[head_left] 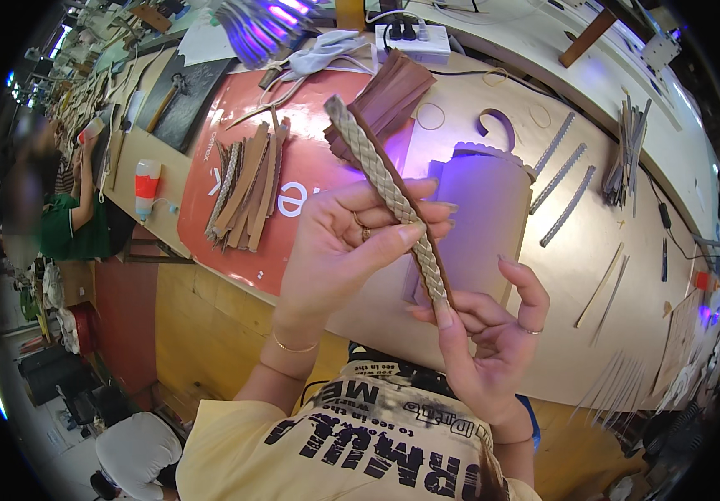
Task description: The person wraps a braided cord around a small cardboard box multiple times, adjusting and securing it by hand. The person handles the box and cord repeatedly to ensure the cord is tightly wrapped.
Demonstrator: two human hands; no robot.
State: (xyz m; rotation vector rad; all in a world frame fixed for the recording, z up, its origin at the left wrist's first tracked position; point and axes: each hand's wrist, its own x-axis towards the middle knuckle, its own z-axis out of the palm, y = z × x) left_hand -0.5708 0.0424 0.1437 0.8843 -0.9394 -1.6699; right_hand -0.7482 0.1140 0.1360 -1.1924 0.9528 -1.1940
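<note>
Both hands hold a braided strap [370,157], pale plaited on its face with a brown leather strip along its edge. It slants above the table, far end up and to the left. My left hand [335,238] is closed round its middle, the thumb lying on the braid. Lower down, my right hand [489,338] pinches the near end between thumb and fingers, its index finger raised. Beneath the strap's upper part lies a stack of brown leather strips [398,96]. Behind my hands is a pile of flat brown pieces [481,213], partly covered by them.
Bundled strips [247,188] lie on a red mat [201,221] at left. Three grey braided strips [559,167] lie right, near a bundle of thin strips [627,159]. A lamp [264,29], power strip [414,43] and red-white bottle [147,190] stand around. Another person [80,217] sits left.
</note>
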